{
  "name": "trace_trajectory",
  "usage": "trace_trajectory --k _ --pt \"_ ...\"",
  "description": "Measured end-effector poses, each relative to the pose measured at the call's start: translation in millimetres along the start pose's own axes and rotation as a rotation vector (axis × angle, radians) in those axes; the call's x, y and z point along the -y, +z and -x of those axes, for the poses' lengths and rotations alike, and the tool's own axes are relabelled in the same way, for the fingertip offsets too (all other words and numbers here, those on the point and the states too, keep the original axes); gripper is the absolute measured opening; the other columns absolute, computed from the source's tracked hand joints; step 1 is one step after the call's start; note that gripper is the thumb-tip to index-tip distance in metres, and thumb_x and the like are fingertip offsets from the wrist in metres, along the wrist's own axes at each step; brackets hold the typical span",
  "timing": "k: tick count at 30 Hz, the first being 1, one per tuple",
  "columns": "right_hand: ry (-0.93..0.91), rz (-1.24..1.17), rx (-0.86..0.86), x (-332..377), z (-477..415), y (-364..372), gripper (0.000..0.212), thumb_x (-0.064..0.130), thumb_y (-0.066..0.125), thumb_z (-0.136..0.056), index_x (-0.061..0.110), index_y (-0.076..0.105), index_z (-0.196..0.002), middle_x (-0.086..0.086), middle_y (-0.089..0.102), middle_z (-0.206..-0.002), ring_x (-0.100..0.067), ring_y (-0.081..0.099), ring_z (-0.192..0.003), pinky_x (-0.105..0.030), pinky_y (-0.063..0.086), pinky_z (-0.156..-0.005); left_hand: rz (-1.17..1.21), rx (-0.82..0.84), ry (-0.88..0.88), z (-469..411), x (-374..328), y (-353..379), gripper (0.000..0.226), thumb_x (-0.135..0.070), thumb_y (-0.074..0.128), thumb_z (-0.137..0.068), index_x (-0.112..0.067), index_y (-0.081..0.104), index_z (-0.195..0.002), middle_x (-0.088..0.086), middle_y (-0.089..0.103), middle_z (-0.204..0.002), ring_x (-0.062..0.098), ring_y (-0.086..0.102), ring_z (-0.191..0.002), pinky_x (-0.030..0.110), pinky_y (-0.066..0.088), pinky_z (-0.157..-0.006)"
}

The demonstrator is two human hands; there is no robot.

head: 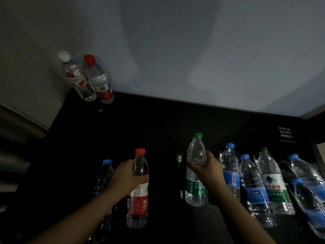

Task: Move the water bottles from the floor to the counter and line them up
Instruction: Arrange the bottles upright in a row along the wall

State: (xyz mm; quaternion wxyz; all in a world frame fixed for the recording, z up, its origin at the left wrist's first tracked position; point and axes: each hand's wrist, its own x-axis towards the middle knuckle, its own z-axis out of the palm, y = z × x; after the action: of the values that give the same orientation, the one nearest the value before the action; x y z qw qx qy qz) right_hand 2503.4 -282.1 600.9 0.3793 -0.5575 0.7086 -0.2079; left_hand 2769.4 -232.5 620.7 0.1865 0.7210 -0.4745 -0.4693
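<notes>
I see the red-capped bottle [138, 199] and the green-capped bottle [196, 187] upright over the black counter [149, 124], long axes near vertical and caps up, though I cannot tell whether their bases touch it. My left hand [128, 176] wraps the red-capped bottle at its shoulder, and my right hand [205, 170] clasps the green-capped bottle likewise, both forearms reaching in from below. A blue-capped bottle [103, 180] stands behind the left hand, a cluster of bottles [270, 182] crowds just right of the right hand, and a pair of bottles [88, 80] stands in the far left corner.
</notes>
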Motion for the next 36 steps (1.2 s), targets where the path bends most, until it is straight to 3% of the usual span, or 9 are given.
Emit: trace_trajectory --k 3,5,11,16,19,23,26,31,36 --pt "-0.054 -0.063 0.036 18.4 0.1 0.3 0.041 0.033 0.080 -0.071 0.041 0.049 -0.097 0.017 0.064 -0.088 0.011 0.063 -0.077 -0.005 0.046 -0.053 0.085 -0.025 0.093 0.0 -18.2 -14.4 0.032 -0.014 0.082 -0.072 -0.030 0.057 -0.083 -0.012 0.065 -0.087 -0.001 0.061 -0.078 0.016 0.046 -0.063" --pt "-0.074 -0.126 0.081 31.7 -4.9 1.0 0.042 0.031 0.081 -0.071 0.041 0.051 -0.099 0.015 0.065 -0.090 0.015 0.061 -0.081 -0.002 0.045 -0.056 0.119 -0.049 0.139 -0.4 -29.0 -26.0 0.032 -0.011 0.081 -0.073 -0.027 0.058 -0.089 -0.009 0.065 -0.092 0.006 0.062 -0.085 0.022 0.049 -0.070" --pt "-0.183 -0.199 0.132 88.0 -32.2 13.9 0.046 0.039 0.080 -0.069 0.052 0.047 -0.098 0.016 0.063 -0.100 0.009 0.062 -0.090 -0.008 0.050 -0.060 0.194 -0.144 0.211 -0.5 -46.4 -68.0 0.031 -0.013 0.080 -0.074 -0.029 0.059 -0.090 -0.004 0.066 -0.094 0.009 0.063 -0.085 0.031 0.054 -0.077" --pt "-0.260 -0.201 0.150 141.6 -67.0 34.3 0.047 0.031 0.081 -0.070 0.040 0.049 -0.103 0.015 0.062 -0.100 -0.002 0.063 -0.093 -0.011 0.048 -0.064 0.285 -0.184 0.164 -5.2 -39.9 -107.3 0.031 -0.013 0.083 -0.071 -0.026 0.065 -0.093 -0.003 0.071 -0.094 0.012 0.068 -0.086 0.036 0.056 -0.079" --pt "-0.295 -0.168 0.117 167.8 -85.2 50.8 0.054 0.026 0.082 -0.070 0.024 0.052 -0.115 0.006 0.062 -0.106 -0.011 0.062 -0.095 -0.024 0.051 -0.077 0.336 -0.219 0.162 -8.4 -33.6 -128.1 0.032 -0.012 0.083 -0.070 -0.030 0.066 -0.091 -0.008 0.072 -0.089 0.005 0.069 -0.081 0.029 0.057 -0.073" --pt "-0.335 -0.130 0.084 202.7 -107.2 73.2 0.054 0.025 0.082 -0.069 0.019 0.052 -0.113 -0.002 0.063 -0.108 -0.018 0.062 -0.096 -0.035 0.054 -0.083 0.382 -0.300 0.153 -16.4 -24.7 -148.0 0.035 -0.016 0.085 -0.067 -0.030 0.066 -0.093 -0.015 0.072 -0.090 0.002 0.069 -0.081 0.017 0.054 -0.063" --pt "-0.372 -0.113 0.065 221.1 -121.3 85.5 0.055 0.024 0.082 -0.069 0.016 0.052 -0.114 -0.004 0.064 -0.108 -0.019 0.062 -0.097 -0.035 0.053 -0.083 0.396 -0.345 0.146 -24.6 -20.6 -158.7 0.038 -0.019 0.086 -0.065 -0.036 0.063 -0.091 -0.024 0.071 -0.088 -0.002 0.068 -0.079 0.015 0.053 -0.061" --pt "-0.389 -0.087 0.020 229.0 -132.3 91.9 0.053 0.025 0.082 -0.069 0.018 0.052 -0.112 -0.002 0.062 -0.106 -0.021 0.062 -0.095 -0.030 0.049 -0.077 0.403 -0.374 0.156 -61.7 -26.3 -170.9 0.040 -0.018 0.088 -0.064 -0.030 0.065 -0.095 -0.010 0.071 -0.093 0.005 0.068 -0.083 0.024 0.056 -0.072" --pt "-0.387 -0.090 0.010 227.7 -139.1 84.9 0.053 0.023 0.082 -0.069 0.020 0.052 -0.113 -0.003 0.063 -0.111 -0.021 0.062 -0.099 -0.040 0.054 -0.085 0.331 -0.409 0.284 -112.5 -51.0 -175.6 0.036 -0.017 0.086 -0.066 -0.028 0.064 -0.092 -0.011 0.070 -0.093 -0.004 0.065 -0.080 0.017 0.052 -0.069"
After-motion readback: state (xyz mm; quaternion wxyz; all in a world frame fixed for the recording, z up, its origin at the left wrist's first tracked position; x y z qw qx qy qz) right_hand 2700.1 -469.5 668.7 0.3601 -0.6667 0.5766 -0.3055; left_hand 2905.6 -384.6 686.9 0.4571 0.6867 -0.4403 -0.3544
